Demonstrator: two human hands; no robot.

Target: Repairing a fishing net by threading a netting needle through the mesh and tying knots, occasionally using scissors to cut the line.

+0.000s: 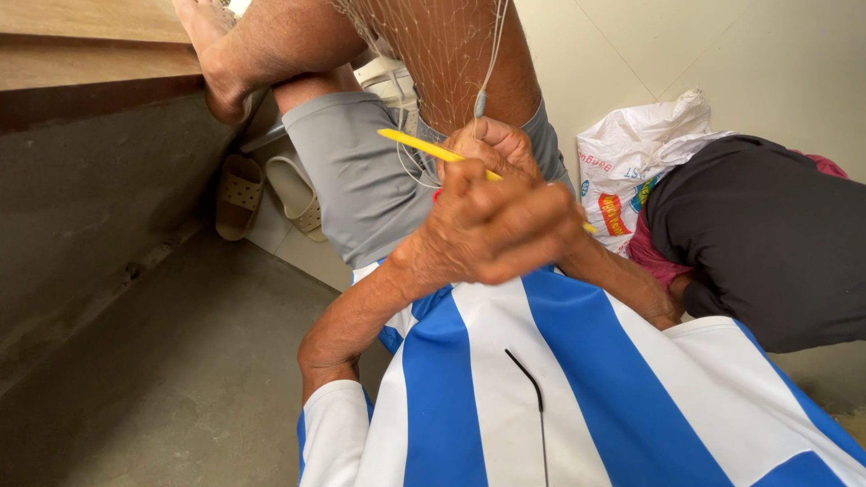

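Sandals [271, 194] beside leg, sack [631, 171] right.

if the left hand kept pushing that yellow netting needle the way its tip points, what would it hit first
Probably the fine net draped over the knee; the left hand aims the yellow needle up-left, though depth is unclear.

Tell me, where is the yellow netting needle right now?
In the head view, the yellow netting needle sits just above centre, gripped between the left hand and right hand, beside the fishing net over the knee.
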